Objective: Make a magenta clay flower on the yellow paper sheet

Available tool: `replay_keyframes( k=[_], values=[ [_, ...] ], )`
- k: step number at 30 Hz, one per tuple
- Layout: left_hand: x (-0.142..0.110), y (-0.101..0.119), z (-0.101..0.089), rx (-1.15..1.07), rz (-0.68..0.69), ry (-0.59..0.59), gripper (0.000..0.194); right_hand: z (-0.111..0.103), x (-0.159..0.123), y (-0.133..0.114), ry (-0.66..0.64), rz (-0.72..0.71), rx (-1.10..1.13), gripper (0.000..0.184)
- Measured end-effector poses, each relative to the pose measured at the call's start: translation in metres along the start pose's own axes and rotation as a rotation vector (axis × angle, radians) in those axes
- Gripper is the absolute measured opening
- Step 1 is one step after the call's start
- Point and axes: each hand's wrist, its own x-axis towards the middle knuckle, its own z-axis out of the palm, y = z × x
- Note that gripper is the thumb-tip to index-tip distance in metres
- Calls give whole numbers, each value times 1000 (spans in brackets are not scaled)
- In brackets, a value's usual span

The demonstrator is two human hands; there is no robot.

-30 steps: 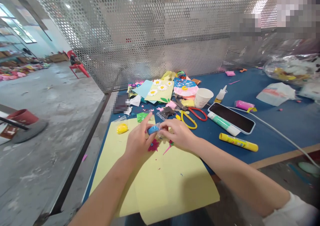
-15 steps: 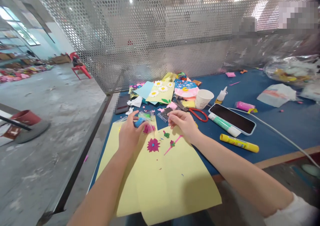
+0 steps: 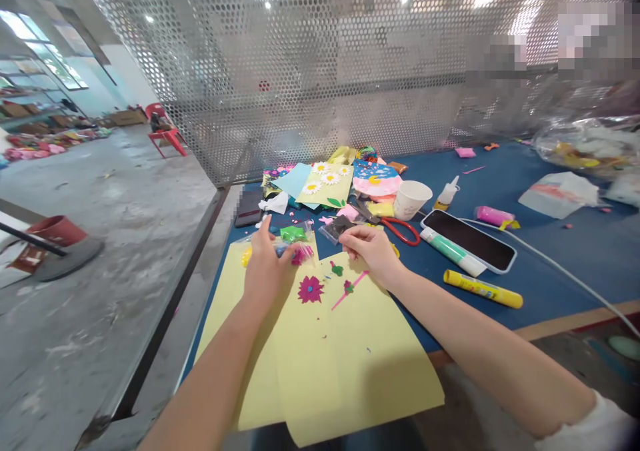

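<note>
My left hand is over the upper left of a pale yellow paper sheet, its index finger stretched out and its thumb apart. Beside the thumb lie small clear bags of modelling clay: a green lump, a magenta lump and a partly hidden blue one. My right hand has thumb and fingertips pinched together above the sheet's top edge; anything between them is too small to make out. Below the hands lie a magenta clay flower with a blue centre, a green clay piece and a pink clay stem.
Red-handled scissors, a paper cup, a phone, a glue stick and a yellow tube lie to the right. Daisy-decorated paper lies behind. A perforated metal panel backs the blue table.
My left hand has lowered the blue clay among the bags and its fingers have spread. The right hand stays pinched in nearly the same place. The whole view has shifted slightly.
</note>
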Motion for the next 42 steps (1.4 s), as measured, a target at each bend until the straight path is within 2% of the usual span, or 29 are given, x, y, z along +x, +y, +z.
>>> replay_keyframes(
  k=[4, 8, 13, 15, 18, 23, 27, 29, 35, 40, 42],
  values=[
    [1, -6, 1, -156, 7, -4, 79, 3, -2, -4, -14, 24, 2, 32],
    [-2, -4, 2, -265, 118, -47, 69, 6, -3, -7, -39, 34, 13, 33],
    [-5, -3, 4, -137, 170, -234, 63, 7, -4, -8, -89, 43, 20, 27],
    [-5, -2, 3, -86, 183, -268, 61, 8, -5, -7, -111, 44, 23, 25],
    [-4, 0, 0, -41, 241, -205, 50, 8, -6, -6, -136, 44, 27, 23],
    [-7, 11, -6, 6, 438, -97, 35, 10, -8, -5, -174, 62, 32, 31],
    [-12, 19, -8, -32, 618, -128, 27, 12, -11, -4, -214, 100, 34, 28],
    [-14, 22, -8, -40, 658, -159, 26, 12, -12, -3, -236, 117, 0, 26],
    [-17, 23, -5, -97, 624, -208, 23, 12, -15, 6, -270, 150, -72, 22],
    [-19, 27, -7, -147, 582, -197, 17, 10, -16, 9, -283, 122, -98, 19],
    [-19, 27, -7, -156, 568, -195, 18, 9, -18, 5, -320, 69, -132, 21]
  ],
)
